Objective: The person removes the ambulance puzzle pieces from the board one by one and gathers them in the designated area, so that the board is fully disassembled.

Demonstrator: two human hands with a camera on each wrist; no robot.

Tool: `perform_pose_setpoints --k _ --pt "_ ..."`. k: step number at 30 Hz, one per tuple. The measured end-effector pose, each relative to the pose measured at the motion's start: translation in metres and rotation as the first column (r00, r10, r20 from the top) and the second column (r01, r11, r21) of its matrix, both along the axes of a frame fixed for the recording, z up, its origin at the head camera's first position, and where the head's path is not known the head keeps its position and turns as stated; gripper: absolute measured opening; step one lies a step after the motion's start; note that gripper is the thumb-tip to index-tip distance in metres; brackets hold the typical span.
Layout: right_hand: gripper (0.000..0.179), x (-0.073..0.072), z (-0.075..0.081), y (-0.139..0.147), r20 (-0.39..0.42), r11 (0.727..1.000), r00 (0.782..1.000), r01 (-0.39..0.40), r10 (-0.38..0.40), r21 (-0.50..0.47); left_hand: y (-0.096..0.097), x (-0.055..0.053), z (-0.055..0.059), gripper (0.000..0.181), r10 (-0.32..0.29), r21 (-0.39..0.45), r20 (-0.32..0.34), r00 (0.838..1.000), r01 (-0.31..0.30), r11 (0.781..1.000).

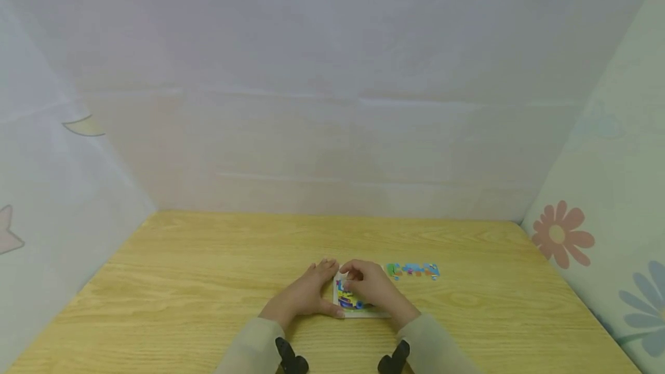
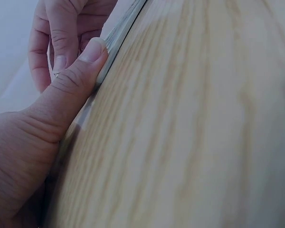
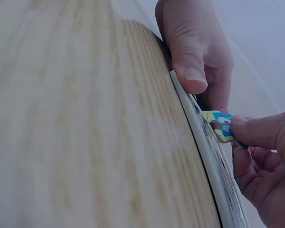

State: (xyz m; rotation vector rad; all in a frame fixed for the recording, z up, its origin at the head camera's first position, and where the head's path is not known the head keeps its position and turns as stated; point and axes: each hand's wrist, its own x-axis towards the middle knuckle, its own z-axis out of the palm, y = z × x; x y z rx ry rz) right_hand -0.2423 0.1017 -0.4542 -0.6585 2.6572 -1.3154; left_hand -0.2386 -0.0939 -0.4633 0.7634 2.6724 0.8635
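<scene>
A small jigsaw puzzle in a pale tray (image 1: 363,314) lies on the wooden table between the two hands. My left hand (image 1: 307,293) is spread along the tray's left side with its fingers straight. Its thumb (image 2: 80,71) rests on the tray's near edge. Over the tray, my right hand (image 1: 375,288) pinches a jigsaw piece (image 3: 221,124) between thumb and fingers. That piece is yellow and blue with a bit of pink, and it is tilted, low over the tray. Part of the puzzle's colourful picture (image 1: 349,299) shows; the right hand hides the rest.
Several loose jigsaw pieces (image 1: 413,270) lie in a row on the table (image 1: 218,281), just right of the tray. Pale cloth (image 1: 332,103) hangs behind the table and at both sides, with printed flowers (image 1: 558,234) on the right. Black mounts (image 1: 393,358) sit at the wrists.
</scene>
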Motion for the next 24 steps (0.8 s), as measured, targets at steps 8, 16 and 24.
perform_pose_setpoints --k 8,16,24 --pt "0.02 0.004 0.002 0.003 0.094 0.988 0.994 0.062 -0.049 -0.141 0.0 0.0 0.0 0.105 0.003 -0.001 0.004 1.0 -0.003 1.0" --pt "0.019 0.002 -0.002 0.006 0.223 0.96 0.97 0.148 -0.094 -0.237 0.001 0.001 0.001 0.107 0.01 -0.002 0.01 1.0 -0.01 1.0" --pt "0.02 0.004 0.0 0.013 0.341 0.926 0.937 0.194 -0.078 -0.323 0.001 0.0 0.002 0.108 0.011 -0.006 0.018 1.0 -0.011 1.0"
